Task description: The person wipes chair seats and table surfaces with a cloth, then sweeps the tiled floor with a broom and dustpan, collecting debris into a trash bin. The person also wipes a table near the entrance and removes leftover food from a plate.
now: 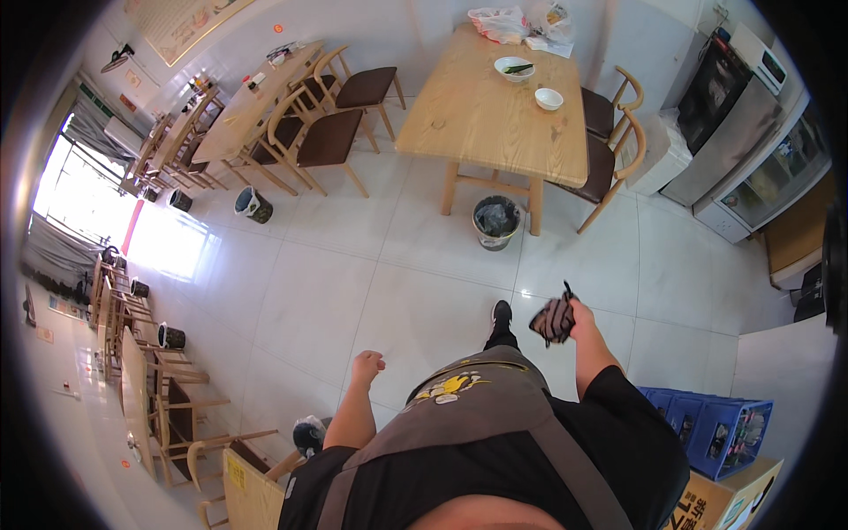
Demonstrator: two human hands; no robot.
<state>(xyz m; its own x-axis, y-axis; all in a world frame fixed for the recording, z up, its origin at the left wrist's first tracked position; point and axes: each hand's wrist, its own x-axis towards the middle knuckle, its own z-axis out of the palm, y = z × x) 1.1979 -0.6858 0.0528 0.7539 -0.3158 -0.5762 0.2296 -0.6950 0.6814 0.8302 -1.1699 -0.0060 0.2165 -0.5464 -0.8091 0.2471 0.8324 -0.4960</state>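
Note:
My right hand (pixel 579 320) is held out at the right, closed on a crumpled dark cloth (pixel 553 321) with brownish-grey patches. At the left, my left hand (pixel 368 365) hangs with its fingers curled in and nothing visible in them. Ahead stands a wooden table (pixel 459 102). On it are a white bowl (pixel 512 75) with something green in it and a smaller white bowl (pixel 548 101). Both hands are well apart from the table. A lined waste bin (pixel 495 237) sits by the table's near legs.
Plastic bags (pixel 499 25) lie on the table's far end. Wooden chairs (pixel 609 168) flank its right side. More tables and chairs (pixel 329 137) line the left. A glass-door fridge (pixel 773 168) stands at the right. Blue crates (pixel 729 433) rest on a cardboard box (pixel 729 499) near my right elbow.

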